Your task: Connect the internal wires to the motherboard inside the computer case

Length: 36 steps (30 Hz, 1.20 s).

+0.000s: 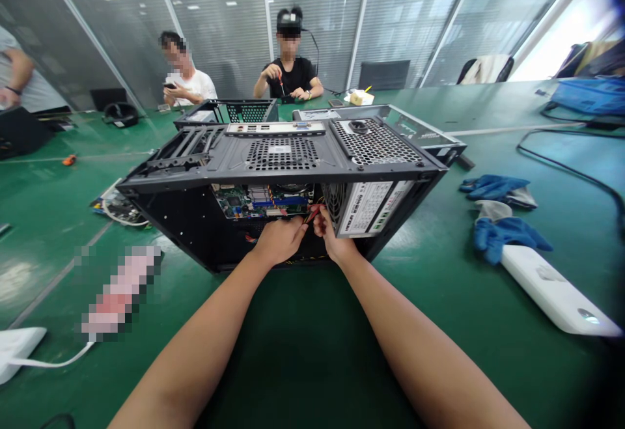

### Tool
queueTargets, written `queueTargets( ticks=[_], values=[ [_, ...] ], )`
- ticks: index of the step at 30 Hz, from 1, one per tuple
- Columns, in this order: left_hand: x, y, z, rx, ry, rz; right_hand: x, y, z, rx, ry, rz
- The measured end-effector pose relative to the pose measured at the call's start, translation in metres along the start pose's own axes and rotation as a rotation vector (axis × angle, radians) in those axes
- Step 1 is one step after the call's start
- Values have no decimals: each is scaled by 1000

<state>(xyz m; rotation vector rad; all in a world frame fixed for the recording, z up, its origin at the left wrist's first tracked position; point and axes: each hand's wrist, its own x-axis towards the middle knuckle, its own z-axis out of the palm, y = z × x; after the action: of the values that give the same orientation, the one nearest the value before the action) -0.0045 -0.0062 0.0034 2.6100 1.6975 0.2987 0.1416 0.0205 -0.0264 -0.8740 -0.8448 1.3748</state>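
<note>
An open black computer case (229,172) lies before me, its open side facing me. Inside are a green motherboard (234,202) and a labelled power supply (374,207) with a fan grille. Both of my hands reach into the case beside the power supply. My left hand (279,240) is closed round a bundle of red and yellow power cables (312,214). My right hand (331,234) pinches the same cables just to the right, near the fan. The fingertips partly hide the cables, and any connector is too small to make out.
Behind the case stand another case frame (254,111) and a metal panel (420,126). Blue gloves (508,237) and a white power bank (556,289) lie at right; a blurred phone-like object (124,292) at left. Two people sit opposite, one holding a screwdriver (281,83).
</note>
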Motion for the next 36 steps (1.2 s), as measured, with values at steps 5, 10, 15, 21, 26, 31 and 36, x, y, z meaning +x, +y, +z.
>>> queueTargets(
  ticks=[5,10,15,21,26,31,36],
  values=[
    [-1,2,-5,24,-5,7,0,2,0,-38,1,-31],
    [-1,5,-11,106,-17,28,-1,3,0,-89,15,-50],
    [0,5,-11,169,11,50,-3,3,0,-97,20,-66],
    [0,5,-6,181,18,42,0,7,-2,-130,59,-81],
    [1,5,-1,176,10,16,4,14,-5,-169,78,-104],
    [1,5,0,162,13,5,7,20,-9,-205,42,-140],
    [0,6,-2,131,3,-1,5,19,-9,-203,15,-149]
  ],
)
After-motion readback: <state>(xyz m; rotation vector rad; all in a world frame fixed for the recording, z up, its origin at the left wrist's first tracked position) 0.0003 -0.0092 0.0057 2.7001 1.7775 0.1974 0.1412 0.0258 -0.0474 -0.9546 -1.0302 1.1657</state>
